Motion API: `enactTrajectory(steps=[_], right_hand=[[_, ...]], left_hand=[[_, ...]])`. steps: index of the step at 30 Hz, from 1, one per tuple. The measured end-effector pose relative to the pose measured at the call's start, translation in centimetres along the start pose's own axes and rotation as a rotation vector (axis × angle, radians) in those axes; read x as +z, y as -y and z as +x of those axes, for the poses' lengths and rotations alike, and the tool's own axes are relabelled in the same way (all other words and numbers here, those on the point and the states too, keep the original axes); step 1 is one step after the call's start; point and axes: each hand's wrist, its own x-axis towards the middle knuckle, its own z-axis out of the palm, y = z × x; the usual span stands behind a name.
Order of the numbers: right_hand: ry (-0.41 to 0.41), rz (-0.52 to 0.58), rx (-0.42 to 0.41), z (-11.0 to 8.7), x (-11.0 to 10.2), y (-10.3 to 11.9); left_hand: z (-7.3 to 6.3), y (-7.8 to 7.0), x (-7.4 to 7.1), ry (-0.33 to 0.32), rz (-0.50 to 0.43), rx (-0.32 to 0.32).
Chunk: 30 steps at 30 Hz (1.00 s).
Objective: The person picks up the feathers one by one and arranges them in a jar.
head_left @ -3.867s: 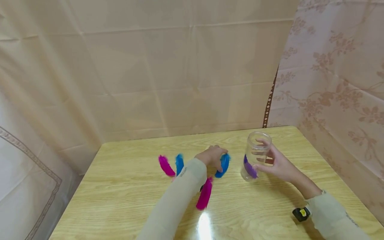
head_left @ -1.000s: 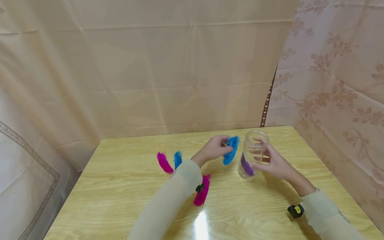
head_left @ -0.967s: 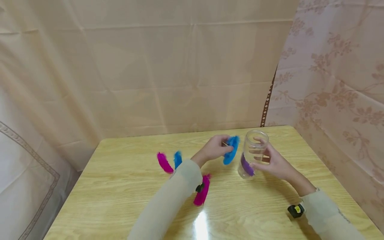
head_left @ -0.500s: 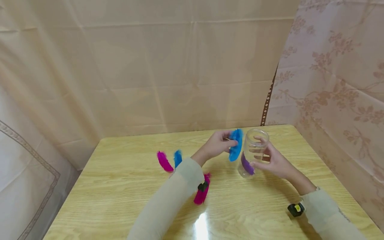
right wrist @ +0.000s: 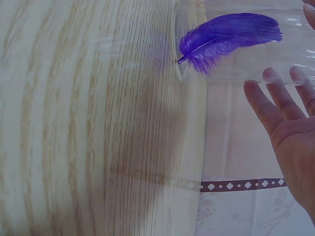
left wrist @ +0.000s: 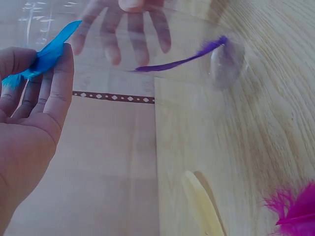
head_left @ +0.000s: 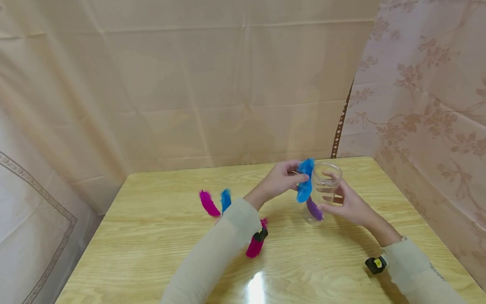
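My left hand [head_left: 279,179] pinches a blue feather [head_left: 305,181] between thumb and fingers, held up against the left side of a clear jar [head_left: 325,185] near its rim. In the left wrist view the blue feather [left wrist: 49,56] lies across the fingers, its end poking past them. My right hand [head_left: 351,207] grips the jar from the right, fingers curled round its far side. The jar stands upright on the table with its mouth uncovered. A purple feather [right wrist: 231,37] leans inside, reaching down to the jar's bottom.
A magenta feather [head_left: 209,203] and another blue feather [head_left: 225,198] lie to the left on the wooden table [head_left: 152,253]. Below my left sleeve lies a second magenta feather [head_left: 253,248], partly covered. The left wrist view shows a pale yellow feather [left wrist: 202,204]. Cloth curtains hang behind the table.
My left hand has lifted the blue feather from near the table and carried it right and up to the jar's upper side. The right hand stays on the jar.
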Motion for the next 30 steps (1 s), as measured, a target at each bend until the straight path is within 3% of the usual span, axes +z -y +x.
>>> enactTrajectory(steps=[16, 30], right_hand=[[-0.005, -0.025, -0.010, 0.0, 0.0, 0.1], [0.011, -0.011, 0.002, 0.1, -0.1, 0.3]], left_hand=[[0.0, -1.6, 0.1, 0.021, -0.043, 0.062], [-0.1, -4.0, 0.4, 0.038, -0.025, 0.141]])
